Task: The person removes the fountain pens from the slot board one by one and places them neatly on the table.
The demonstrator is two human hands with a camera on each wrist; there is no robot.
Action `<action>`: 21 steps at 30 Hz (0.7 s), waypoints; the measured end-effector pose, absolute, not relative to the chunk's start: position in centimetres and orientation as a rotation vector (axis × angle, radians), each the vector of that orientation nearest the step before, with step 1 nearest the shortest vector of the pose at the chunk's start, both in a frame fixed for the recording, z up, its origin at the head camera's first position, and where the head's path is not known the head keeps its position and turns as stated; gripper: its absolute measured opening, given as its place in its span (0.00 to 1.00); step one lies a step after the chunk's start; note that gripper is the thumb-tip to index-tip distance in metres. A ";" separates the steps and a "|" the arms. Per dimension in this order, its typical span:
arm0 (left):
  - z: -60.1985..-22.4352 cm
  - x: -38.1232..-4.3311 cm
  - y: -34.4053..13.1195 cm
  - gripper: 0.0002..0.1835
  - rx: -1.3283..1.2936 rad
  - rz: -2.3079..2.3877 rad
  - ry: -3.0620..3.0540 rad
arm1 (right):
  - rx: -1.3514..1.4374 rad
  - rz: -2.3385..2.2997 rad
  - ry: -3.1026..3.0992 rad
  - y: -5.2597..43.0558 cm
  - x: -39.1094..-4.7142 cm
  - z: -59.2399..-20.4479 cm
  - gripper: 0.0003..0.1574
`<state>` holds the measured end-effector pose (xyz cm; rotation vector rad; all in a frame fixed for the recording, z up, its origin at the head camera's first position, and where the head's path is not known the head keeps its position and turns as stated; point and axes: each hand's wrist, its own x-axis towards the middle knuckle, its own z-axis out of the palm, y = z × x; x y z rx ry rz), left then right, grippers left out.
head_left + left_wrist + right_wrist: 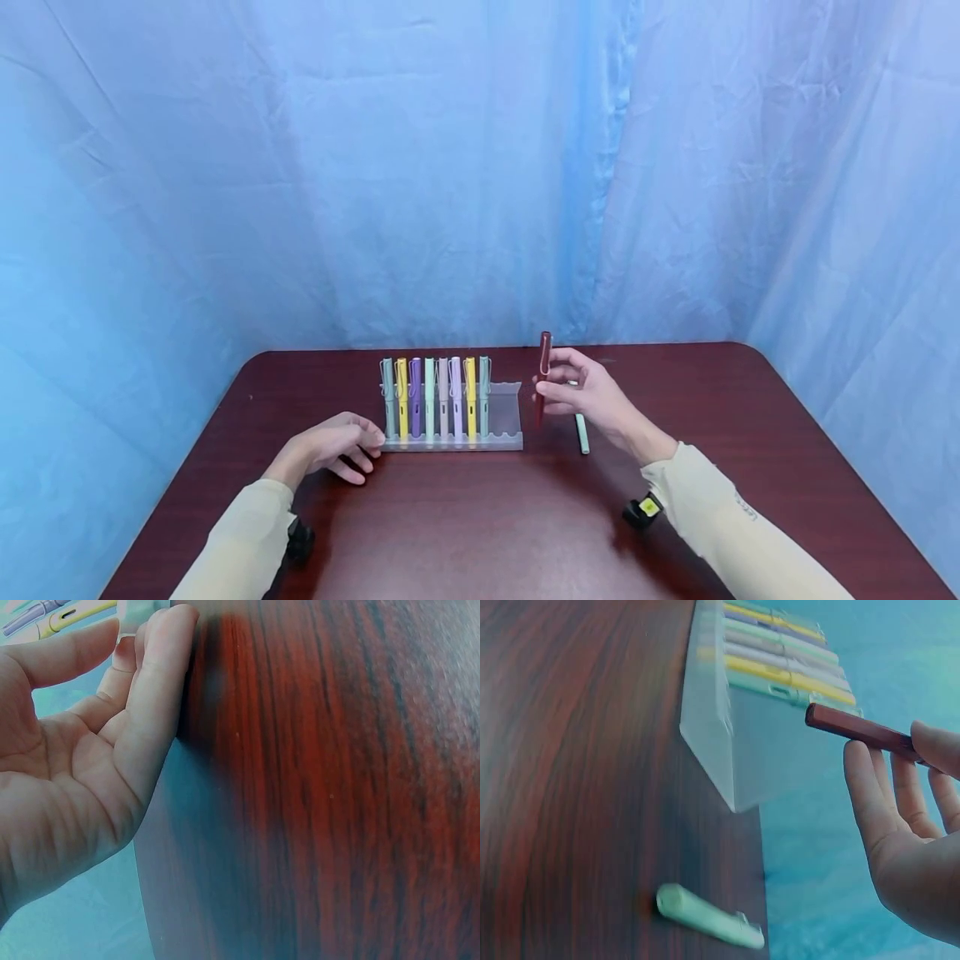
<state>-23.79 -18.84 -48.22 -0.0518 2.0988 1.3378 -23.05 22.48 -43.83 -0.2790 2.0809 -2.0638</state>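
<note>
My right hand (588,390) pinches a dark red pen (544,358) between thumb and fingers, holding it upright just off the right end of a clear pen rack (504,443). In the right wrist view the pen's bare end (832,720) points toward the rack. Several pens in grey-green, yellow, purple, mint, beige and lilac stand side by side in the rack, such as a purple pen (416,404); the notches at its right end hold none. My left hand (337,446) holds the rack's left front corner, thumb and fingertips on either side of it (139,615).
A mint-green pen (582,433) lies on the dark red wooden table (450,525), partly behind my right hand. Blue curtains (450,167) hang around the back and sides of the table.
</note>
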 end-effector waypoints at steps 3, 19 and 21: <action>-48.2 -23.7 -18.9 0.11 -0.052 1.334 2.103 | -0.254 -2.038 2.119 23.8 -23.0 -43.7 0.32; -48.4 -24.0 -18.8 0.11 -0.050 1.345 2.089 | -0.096 -1.962 2.193 30.2 -22.9 -44.9 0.32; -48.3 -24.0 -18.9 0.11 -0.060 1.339 2.098 | -0.076 -1.950 2.190 30.7 -23.1 -45.4 0.34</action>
